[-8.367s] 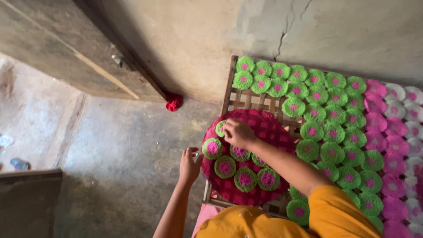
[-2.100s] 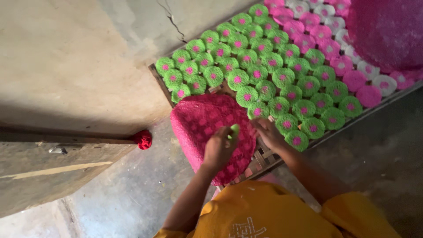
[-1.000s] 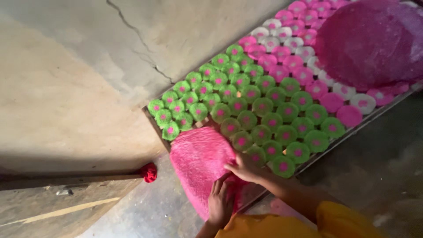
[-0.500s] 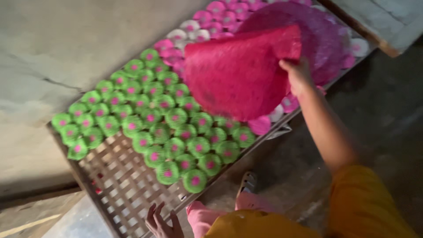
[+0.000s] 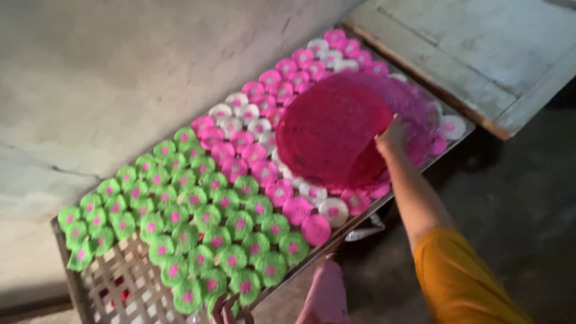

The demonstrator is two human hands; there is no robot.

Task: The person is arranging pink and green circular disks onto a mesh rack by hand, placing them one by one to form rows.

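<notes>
I see the right hand [image 5: 393, 135] pinching the edge of the round pink mat [image 5: 333, 138], which lies over a larger purple mat [image 5: 414, 108] at two o'clock on the woven rack [image 5: 114, 282]. Pink and white discs [image 5: 258, 129] crowd its nine o'clock side, green discs [image 5: 198, 222] further at eight. Only the left hand's fingertips [image 5: 225, 309] show at six o'clock; I cannot tell its grip.

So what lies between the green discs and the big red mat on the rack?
In the head view, pink and white discs fill the stretch between the green discs and the red mat.
</notes>
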